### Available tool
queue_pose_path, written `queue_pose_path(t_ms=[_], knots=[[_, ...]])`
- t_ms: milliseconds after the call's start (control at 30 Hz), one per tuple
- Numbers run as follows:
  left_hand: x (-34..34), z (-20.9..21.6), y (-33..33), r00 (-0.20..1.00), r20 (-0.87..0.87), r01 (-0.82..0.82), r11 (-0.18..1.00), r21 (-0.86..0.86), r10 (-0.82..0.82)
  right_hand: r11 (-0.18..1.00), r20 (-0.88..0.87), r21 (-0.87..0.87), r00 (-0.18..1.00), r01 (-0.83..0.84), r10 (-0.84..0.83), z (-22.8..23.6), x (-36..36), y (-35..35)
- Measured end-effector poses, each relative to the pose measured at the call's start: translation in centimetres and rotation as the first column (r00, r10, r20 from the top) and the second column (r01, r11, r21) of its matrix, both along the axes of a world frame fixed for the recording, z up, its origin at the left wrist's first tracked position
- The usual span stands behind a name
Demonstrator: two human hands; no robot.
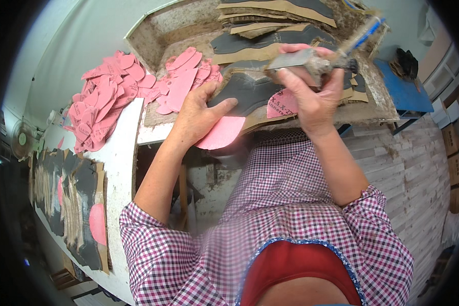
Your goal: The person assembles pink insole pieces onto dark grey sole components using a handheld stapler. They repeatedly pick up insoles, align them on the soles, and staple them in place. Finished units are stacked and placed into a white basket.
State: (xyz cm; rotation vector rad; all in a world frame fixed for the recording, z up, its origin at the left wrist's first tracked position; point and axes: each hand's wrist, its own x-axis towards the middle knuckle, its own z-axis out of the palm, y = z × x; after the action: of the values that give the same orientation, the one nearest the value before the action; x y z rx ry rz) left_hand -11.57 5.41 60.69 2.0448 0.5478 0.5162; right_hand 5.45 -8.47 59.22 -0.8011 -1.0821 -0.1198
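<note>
My left hand (201, 109) lies spread on a dark grey, curved sheet piece (250, 94) with a tan edge, its thumb and fingers apart. A rounded pink piece (223, 133) sticks out at the sheet's near edge, beside that thumb. Further right, a printed pink piece (282, 104) lies against the same sheet. Above it, my right hand (316, 84) is closed around a flat grey tool (292, 59) caked with brownish residue; its exact kind is unclear. Behind that hand, a blurred rod with a blue part (366, 35) slants up; whether it belongs to the tool, I cannot tell.
Loose pink pieces (102, 102) are heaped left of a dirty, raised-edge work tray (158, 38). More dark sheets (275, 38) are stacked at its back. On the white table (121, 178), left, lie overlapping dark sheets (79, 204). A blue stand (400, 94) is at the right.
</note>
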Motion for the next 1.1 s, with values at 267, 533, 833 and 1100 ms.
queue_pose_path(t_ms=[267, 533, 833, 1100], knots=[[-0.5, -1.1, 0.9, 0.992, 0.043, 0.12, 0.983, -0.136, -0.115, 0.961, -0.062, 0.01, 0.959, 0.276, -0.275, -0.7, 6.3, -5.6], [-0.5, 0.0, 0.7, 0.988, -0.076, 0.111, 0.96, -0.257, -0.135, 0.995, -0.147, -0.029, 0.984, 0.094, -0.097, -1.8, 1.0, -3.4], [0.2, -0.1, -0.2, 0.993, -0.094, 0.05, 0.982, -0.18, -0.068, 0.983, -0.109, 0.0, 0.978, 0.181, -0.18, -2.4, 3.3, -5.8], [1.2, 1.8, -1.2, 0.989, 0.15, -0.008, 0.984, 0.178, -0.019, 0.975, -0.212, 0.177, 0.973, 0.132, -0.093, -1.0, 5.8, -10.2]])
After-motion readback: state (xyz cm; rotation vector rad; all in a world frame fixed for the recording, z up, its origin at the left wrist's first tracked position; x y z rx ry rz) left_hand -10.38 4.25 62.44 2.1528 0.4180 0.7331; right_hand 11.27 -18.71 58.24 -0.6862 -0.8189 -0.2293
